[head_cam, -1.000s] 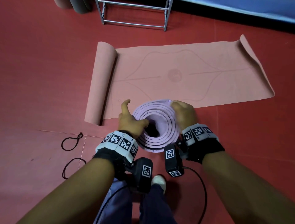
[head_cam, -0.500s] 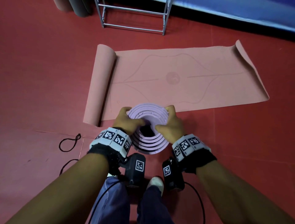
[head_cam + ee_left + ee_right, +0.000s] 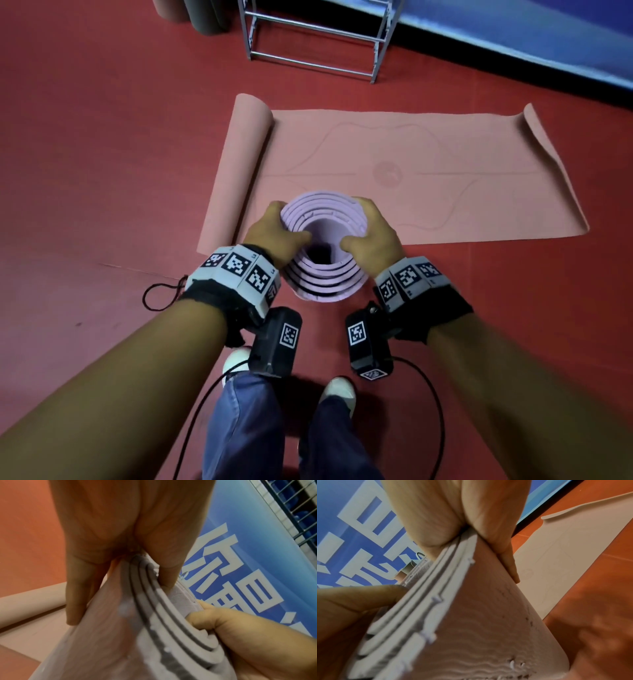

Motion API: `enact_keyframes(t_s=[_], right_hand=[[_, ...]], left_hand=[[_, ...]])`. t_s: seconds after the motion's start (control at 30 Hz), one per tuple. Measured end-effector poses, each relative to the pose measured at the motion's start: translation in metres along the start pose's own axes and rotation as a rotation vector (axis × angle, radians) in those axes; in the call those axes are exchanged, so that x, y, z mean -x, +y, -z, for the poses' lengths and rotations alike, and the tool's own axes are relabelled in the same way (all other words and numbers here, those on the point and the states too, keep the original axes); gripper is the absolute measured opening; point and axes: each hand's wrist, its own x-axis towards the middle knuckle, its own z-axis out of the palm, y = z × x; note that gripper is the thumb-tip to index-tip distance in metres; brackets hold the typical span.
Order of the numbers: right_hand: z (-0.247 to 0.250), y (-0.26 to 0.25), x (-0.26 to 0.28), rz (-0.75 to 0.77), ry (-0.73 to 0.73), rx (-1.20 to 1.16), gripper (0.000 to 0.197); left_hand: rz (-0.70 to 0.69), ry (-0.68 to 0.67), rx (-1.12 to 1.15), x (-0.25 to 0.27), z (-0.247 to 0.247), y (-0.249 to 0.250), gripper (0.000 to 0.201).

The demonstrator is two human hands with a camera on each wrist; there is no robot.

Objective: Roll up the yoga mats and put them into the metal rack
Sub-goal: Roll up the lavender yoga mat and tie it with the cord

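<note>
A: What are the hands doing?

B: The left hand (image 3: 274, 233) and the right hand (image 3: 371, 233) both grip the top end of the rolled purple mat (image 3: 325, 274), one on each side. Each thumb hooks over the rim into the hollow middle while the other fingers wrap the outside wall; the wrist views show the layers pinched between thumb and fingers.

A: Why hold it like that?

B: My guess is that clamping the coils from both sides keeps the loose spiral from springing open, and it stands the roll on end, tilted slightly toward the person, so it can be carried.

A: Where is the roll now?

B: In front of the person's legs, above the red floor (image 3: 102, 154); I cannot tell whether its lower end touches the ground.

A: And beyond it?

B: A pink mat (image 3: 411, 171) lies mostly flat just past the roll, with only its left end curled up. The metal rack (image 3: 315, 44) stands farther off, beyond the pink mat. A black cord (image 3: 161, 294) lies on the floor near the left wrist.

A: So how far along?

B: The purple mat looks ready for the rack; the pink one awaits rolling.
</note>
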Motion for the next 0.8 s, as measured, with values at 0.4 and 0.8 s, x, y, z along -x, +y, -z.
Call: enact_keyframes(t_s=[0.4, 0.8], right_hand=[[-0.055, -0.067, -0.052, -0.043, 0.188, -0.083, 0.061], [-0.120, -0.108, -0.101, -0.122, 0.344, -0.311, 0.062]], left_hand=[[-0.156, -0.048, 0.096, -0.044, 0.104, -0.003, 0.016], [-0.296, -0.038, 0.079, -0.086, 0.154, -0.023, 0.052]])
